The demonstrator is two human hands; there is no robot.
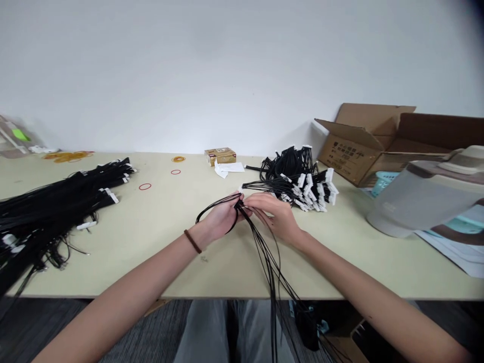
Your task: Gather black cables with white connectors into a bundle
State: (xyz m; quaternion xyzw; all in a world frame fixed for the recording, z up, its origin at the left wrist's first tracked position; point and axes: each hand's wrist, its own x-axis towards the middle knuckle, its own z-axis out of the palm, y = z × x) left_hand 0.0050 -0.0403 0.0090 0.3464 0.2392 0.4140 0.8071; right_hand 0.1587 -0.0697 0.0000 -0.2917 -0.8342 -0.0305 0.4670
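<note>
My left hand (221,218) is closed around a bundle of thin black cables (267,262) above the middle of the table. With its fingers pinched, my right hand (275,214) grips the same cables close to the left fingertips. The long ends hang down over the table's front edge, and one loop curves back past my left wrist. A small white piece shows at the top of the left fingertips. Just behind my right hand lies a pile of black cables with white connectors (310,189).
More black cables (56,201) cover the table's left side. Red rubber bands (145,186) and yellow ones (68,157) lie toward the back, near a small gold box (220,155). An open cardboard box (351,151) and a large translucent jug (412,199) stand at right.
</note>
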